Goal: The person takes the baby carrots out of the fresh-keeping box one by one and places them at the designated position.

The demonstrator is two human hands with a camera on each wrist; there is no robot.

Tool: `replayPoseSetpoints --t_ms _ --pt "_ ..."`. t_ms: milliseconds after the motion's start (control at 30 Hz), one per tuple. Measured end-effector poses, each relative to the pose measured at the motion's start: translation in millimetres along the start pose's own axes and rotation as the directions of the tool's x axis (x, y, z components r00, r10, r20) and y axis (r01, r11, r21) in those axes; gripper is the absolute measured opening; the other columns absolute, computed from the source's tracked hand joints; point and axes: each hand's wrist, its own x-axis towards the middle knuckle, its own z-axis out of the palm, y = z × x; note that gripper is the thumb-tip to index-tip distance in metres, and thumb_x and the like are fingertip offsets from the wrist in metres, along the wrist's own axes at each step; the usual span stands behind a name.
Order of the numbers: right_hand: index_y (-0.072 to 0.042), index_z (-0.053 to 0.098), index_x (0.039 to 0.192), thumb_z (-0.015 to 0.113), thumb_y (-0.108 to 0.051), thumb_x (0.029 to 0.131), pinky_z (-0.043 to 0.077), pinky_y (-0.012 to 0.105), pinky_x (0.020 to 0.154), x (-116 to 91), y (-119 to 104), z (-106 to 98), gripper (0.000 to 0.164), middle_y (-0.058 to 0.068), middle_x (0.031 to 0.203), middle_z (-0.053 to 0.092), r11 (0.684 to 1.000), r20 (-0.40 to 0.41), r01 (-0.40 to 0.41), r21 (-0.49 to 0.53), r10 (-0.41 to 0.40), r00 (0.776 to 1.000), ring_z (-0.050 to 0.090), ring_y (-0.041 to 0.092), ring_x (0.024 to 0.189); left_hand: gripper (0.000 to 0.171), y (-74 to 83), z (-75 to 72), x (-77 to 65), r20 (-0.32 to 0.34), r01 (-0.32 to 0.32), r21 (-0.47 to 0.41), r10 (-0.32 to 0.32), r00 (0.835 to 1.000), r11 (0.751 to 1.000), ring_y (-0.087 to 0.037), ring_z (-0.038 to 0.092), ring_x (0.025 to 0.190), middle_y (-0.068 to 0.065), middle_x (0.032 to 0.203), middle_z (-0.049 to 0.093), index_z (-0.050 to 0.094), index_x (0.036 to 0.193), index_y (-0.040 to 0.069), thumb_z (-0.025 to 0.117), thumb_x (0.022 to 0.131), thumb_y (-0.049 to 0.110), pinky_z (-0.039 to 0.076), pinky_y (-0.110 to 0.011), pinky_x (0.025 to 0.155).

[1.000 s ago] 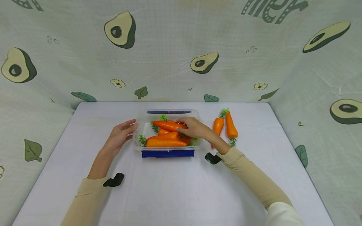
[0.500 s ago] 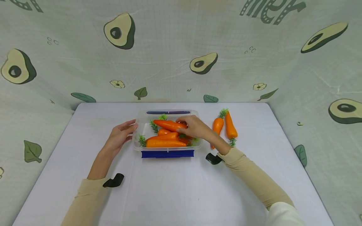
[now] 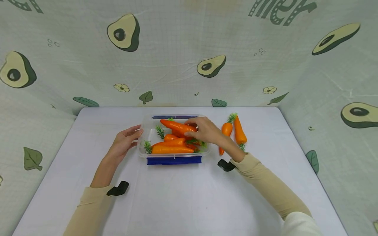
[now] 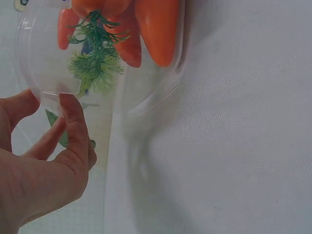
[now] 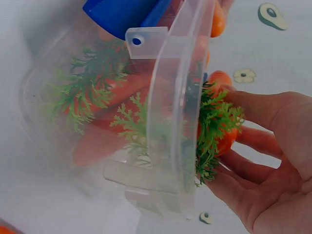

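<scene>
A clear plastic food container [image 3: 141, 139] sits in the middle of the table with several carrots [image 3: 172, 149] inside, their green tops spread about. My right hand [image 3: 205, 131] grips one carrot [image 3: 174, 125] near its leafy end, over the right half of the container. In the right wrist view that carrot's green top [image 5: 214, 122] hangs beside the container rim, under my fingers. At the container's left side is my left hand [image 3: 123, 141]. The left wrist view shows its thumb and a finger [image 4: 74, 119] pinching the small side tab [image 4: 58, 87].
Two more carrots, one thinner [image 3: 226, 129] and one with its top toward me [image 3: 240, 132], lie on the white table [image 3: 177, 196] right of the container. A blue clip flap [image 3: 174, 160] hangs open at the container's front, another [image 3: 174, 117] at its back. Avocado-print cloth rises behind.
My right hand has moved slightly up and back with the carrot, which now rides higher over the others. The left hand holds its place at the container's side.
</scene>
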Motion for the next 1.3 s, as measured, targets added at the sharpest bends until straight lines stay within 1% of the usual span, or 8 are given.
replayPoseSetpoints --t_ms 200,400,567,700,833,1067,1200,1300 --pt "-0.001 0.07 0.126 0.077 -0.023 0.095 0.057 0.034 0.084 -4 -4 -7 0.039 0.01 0.109 0.073 0.999 -0.024 -0.007 0.033 0.007 1.0 0.065 0.023 0.093 0.069 -0.2 -0.3 0.0 -0.001 -0.013 -0.008 0.013 1.0 1.0 -0.023 0.051 0.124 -0.012 0.155 0.045 0.04 0.159 0.011 0.063 0.103 0.042 0.05 -0.015 0.087" --pt "-0.001 0.071 0.125 0.079 -0.025 0.094 0.058 0.033 0.081 -8 -6 -14 0.04 0.01 0.106 0.074 0.998 -0.06 -0.006 0.061 0.01 0.998 0.067 0.023 0.093 0.069 -0.1 -0.5 0.7 0.004 -0.024 -0.005 0.024 1.0 1.0 -0.016 0.053 0.117 -0.01 0.153 0.046 0.04 0.159 0.011 0.063 0.102 0.043 0.051 -0.015 0.087" --pt "-0.001 0.071 0.124 0.079 -0.025 0.093 0.057 0.033 0.079 -10 -7 -20 0.04 0.009 0.105 0.075 0.997 -0.097 -0.016 0.069 0.022 0.995 0.069 0.022 0.093 0.069 -0.2 -0.7 1.5 0.009 -0.022 -0.014 0.022 1.0 1.0 -0.012 0.055 0.112 -0.011 0.152 0.047 0.039 0.159 0.01 0.064 0.102 0.042 0.051 -0.016 0.088" --pt "-0.001 0.071 0.122 0.08 -0.024 0.092 0.057 0.036 0.08 -13 -7 -25 0.039 0.009 0.103 0.075 0.996 -0.141 -0.008 0.084 0.02 0.99 0.07 0.022 0.092 0.07 -0.2 -1.0 1.1 0.013 -0.014 -0.015 0.014 1.0 1.0 -0.011 0.054 0.112 -0.012 0.154 0.045 0.038 0.16 0.011 0.063 0.102 0.042 0.051 -0.016 0.088" --pt "0.0 0.072 0.12 0.081 -0.025 0.092 0.056 0.038 0.08 -17 -6 -30 0.039 0.009 0.1 0.076 0.995 -0.186 -0.011 0.103 0.03 0.982 0.07 0.023 0.091 0.07 0.0 -0.9 -0.3 0.011 -0.006 -0.009 0.006 1.0 1.0 -0.01 0.054 0.113 -0.009 0.153 0.046 0.038 0.16 0.012 0.063 0.102 0.043 0.05 -0.016 0.088" --pt "0.0 0.072 0.121 0.082 -0.026 0.09 0.055 0.04 0.082 -27 -2 -39 0.042 0.011 0.101 0.076 0.992 -0.251 -0.048 0.114 0.076 0.965 0.07 0.025 0.092 0.07 1.1 -0.6 -2.2 0.009 -0.009 -0.007 0.009 1.0 1.0 -0.011 0.053 0.114 -0.006 0.149 0.049 0.038 0.16 0.012 0.063 0.102 0.044 0.049 -0.015 0.088" --pt "-0.001 0.071 0.124 0.082 -0.027 0.091 0.055 0.041 0.082 -34 4 -42 0.044 0.012 0.104 0.075 0.988 -0.27 -0.088 0.128 0.12 0.956 0.07 0.027 0.095 0.07 1.5 0.0 -2.8 0.009 -0.009 -0.001 0.009 1.0 1.0 -0.012 0.053 0.114 -0.006 0.148 0.049 0.038 0.16 0.012 0.062 0.102 0.044 0.049 -0.015 0.088" --pt "-0.002 0.07 0.127 0.081 -0.03 0.091 0.055 0.041 0.08 -39 8 -45 0.046 0.011 0.104 0.075 0.982 -0.276 -0.123 0.141 0.158 0.948 0.07 0.026 0.097 0.07 1.4 0.5 -3.2 0.008 -0.009 0.003 0.009 1.0 1.0 -0.013 0.053 0.115 -0.006 0.147 0.049 0.038 0.16 0.012 0.062 0.102 0.044 0.049 -0.015 0.088"
